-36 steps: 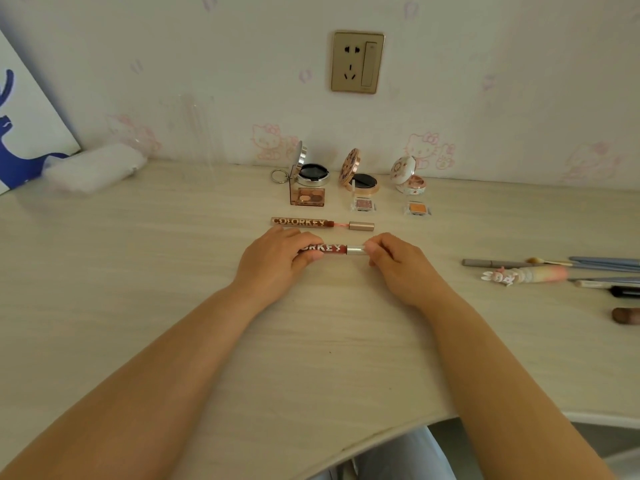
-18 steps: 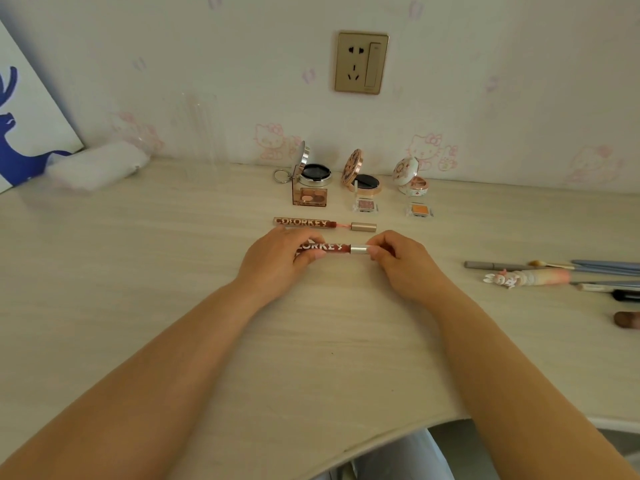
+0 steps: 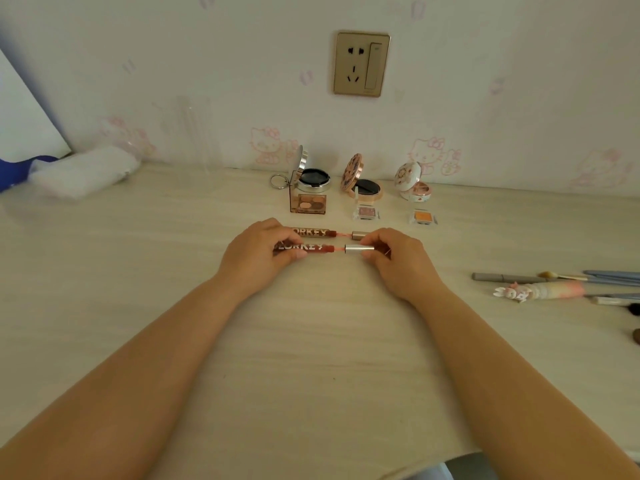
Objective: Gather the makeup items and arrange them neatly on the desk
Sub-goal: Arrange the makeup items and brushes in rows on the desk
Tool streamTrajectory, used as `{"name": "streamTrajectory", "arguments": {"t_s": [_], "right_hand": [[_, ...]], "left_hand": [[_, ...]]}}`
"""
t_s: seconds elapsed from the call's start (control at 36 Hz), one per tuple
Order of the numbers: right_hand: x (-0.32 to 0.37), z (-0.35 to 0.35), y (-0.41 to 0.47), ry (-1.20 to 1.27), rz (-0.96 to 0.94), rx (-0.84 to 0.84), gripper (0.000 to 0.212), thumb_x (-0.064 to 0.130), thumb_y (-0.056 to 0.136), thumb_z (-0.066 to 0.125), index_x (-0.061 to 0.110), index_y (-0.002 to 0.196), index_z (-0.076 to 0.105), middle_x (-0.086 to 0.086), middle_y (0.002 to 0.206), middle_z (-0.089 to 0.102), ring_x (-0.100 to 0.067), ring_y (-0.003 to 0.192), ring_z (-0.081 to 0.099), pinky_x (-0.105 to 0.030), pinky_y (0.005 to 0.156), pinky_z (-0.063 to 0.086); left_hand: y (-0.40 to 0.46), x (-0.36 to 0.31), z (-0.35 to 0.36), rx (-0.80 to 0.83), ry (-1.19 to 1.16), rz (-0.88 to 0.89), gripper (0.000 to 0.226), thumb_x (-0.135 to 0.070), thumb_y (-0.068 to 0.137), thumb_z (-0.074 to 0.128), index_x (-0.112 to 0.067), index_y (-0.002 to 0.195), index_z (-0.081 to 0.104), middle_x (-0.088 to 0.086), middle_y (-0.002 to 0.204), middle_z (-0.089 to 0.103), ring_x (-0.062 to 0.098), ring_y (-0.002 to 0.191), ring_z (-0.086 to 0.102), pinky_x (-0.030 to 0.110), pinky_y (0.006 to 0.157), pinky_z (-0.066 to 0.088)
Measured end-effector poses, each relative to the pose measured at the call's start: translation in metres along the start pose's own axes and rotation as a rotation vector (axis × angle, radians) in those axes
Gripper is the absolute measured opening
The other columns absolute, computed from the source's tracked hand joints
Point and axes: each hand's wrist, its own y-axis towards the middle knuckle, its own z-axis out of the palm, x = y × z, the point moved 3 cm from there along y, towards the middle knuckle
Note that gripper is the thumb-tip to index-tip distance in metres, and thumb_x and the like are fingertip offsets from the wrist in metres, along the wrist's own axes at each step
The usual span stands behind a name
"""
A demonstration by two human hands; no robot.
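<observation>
Near lip gloss tube (image 3: 304, 248): mid-desk, left hand (image 3: 258, 256) pinched on barrel, right hand (image 3: 394, 259) pinched on silver cap (image 3: 359, 249), drawn apart, wand showing; likely mirroring far tube (image 3: 313, 232), laid open just behind in row

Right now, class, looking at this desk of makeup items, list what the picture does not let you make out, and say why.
Head view only:
- First letters on both lip gloss tubes: covered by the left hand.
- End of the silver cap: hidden inside the right hand.
- Brushes at the right: cut off by the frame edge.
- Blue and white board: cut off at the left edge.
- Small orange pan: any label too small to read.
</observation>
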Motion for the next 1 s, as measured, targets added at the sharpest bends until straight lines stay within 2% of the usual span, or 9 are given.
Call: {"name": "streamTrajectory", "arguments": {"t_s": [0.08, 0.31, 0.42, 0.58, 0.75, 1.0], "right_hand": [[-0.002, 0.002, 0.001, -0.005, 0.023, -0.007, 0.017, 0.015, 0.092, 0.056, 0.016, 0.107, 0.063, 0.008, 0.096, 0.053, -0.009, 0.09, 0.047, -0.018, 0.082, 0.034], [-0.007, 0.006, 0.008, -0.089, 0.028, -0.042, 0.016, 0.015, 0.091, 0.056, 0.013, 0.106, 0.063, 0.001, 0.103, 0.052, -0.01, 0.089, 0.044, -0.018, 0.08, 0.034], [-0.009, 0.008, 0.008, -0.112, 0.029, -0.059, 0.017, 0.012, 0.09, 0.057, 0.011, 0.105, 0.064, -0.005, 0.109, 0.053, -0.019, 0.097, 0.049, -0.02, 0.083, 0.037], [-0.011, 0.009, 0.009, -0.144, 0.04, -0.052, 0.019, 0.013, 0.09, 0.057, 0.011, 0.108, 0.064, -0.005, 0.111, 0.052, -0.021, 0.104, 0.05, -0.021, 0.085, 0.036], [-0.01, 0.01, 0.01, -0.151, 0.052, -0.053, 0.02, 0.015, 0.09, 0.058, 0.012, 0.109, 0.064, -0.004, 0.111, 0.053, -0.02, 0.104, 0.049, -0.021, 0.084, 0.036], [-0.011, 0.009, 0.009, -0.128, 0.055, -0.052, 0.02, 0.016, 0.089, 0.06, 0.014, 0.108, 0.064, -0.003, 0.109, 0.053, -0.02, 0.102, 0.049, -0.021, 0.084, 0.037]], "left_hand": [[0.0, 0.002, 0.001, -0.008, 0.004, -0.022, 0.019, -0.037, 0.082, 0.067, -0.027, 0.098, 0.07, -0.008, 0.091, 0.056, 0.012, 0.087, 0.05, 0.032, 0.075, 0.042], [0.004, 0.005, 0.003, -0.04, 0.018, -0.031, 0.018, -0.037, 0.081, 0.068, -0.029, 0.097, 0.069, -0.009, 0.091, 0.059, 0.011, 0.09, 0.05, 0.03, 0.073, 0.04], [0.006, 0.004, 0.006, -0.025, 0.032, -0.026, 0.017, -0.038, 0.082, 0.067, -0.029, 0.096, 0.069, -0.011, 0.09, 0.056, 0.011, 0.089, 0.048, 0.029, 0.072, 0.037], [0.009, 0.003, 0.009, -0.024, 0.051, -0.03, 0.019, -0.039, 0.082, 0.067, -0.03, 0.098, 0.07, -0.009, 0.094, 0.06, 0.011, 0.091, 0.047, 0.028, 0.073, 0.036], [0.009, 0.003, 0.009, -0.037, 0.065, -0.038, 0.019, -0.04, 0.082, 0.066, -0.031, 0.099, 0.07, -0.014, 0.09, 0.055, 0.011, 0.092, 0.047, 0.027, 0.071, 0.034], [0.009, 0.005, 0.01, -0.039, 0.056, -0.032, 0.021, -0.04, 0.082, 0.066, -0.03, 0.1, 0.07, -0.01, 0.095, 0.06, 0.008, 0.088, 0.043, 0.026, 0.071, 0.033]]}}
